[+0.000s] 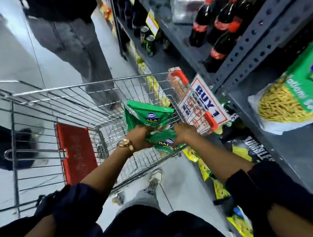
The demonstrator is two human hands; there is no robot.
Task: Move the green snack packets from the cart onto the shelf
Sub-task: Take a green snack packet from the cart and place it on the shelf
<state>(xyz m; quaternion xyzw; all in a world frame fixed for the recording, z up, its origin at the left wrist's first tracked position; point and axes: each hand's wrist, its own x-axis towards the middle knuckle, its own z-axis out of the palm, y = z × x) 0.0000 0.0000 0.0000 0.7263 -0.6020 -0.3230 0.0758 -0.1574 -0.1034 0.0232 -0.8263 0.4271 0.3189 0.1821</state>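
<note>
Two green snack packets are inside the wire cart (45, 102), near its right end. My left hand (139, 137), with a gold watch on the wrist, grips the upper green snack packet (148, 116), which tilts upward. My right hand (183, 133) is closed on the lower green snack packet (164, 144) beside it. Another green packet of the same kind (295, 92) lies on the grey shelf (285, 147) to the right, above the cart.
A person in grey trousers (74, 41) stands in the aisle beyond the cart. A "BUY 1" sign (204, 104) hangs off the shelf edge by the cart's red corner. Cola bottles (218, 31) fill the shelf beyond. Yellow packets (219, 189) line the low shelf.
</note>
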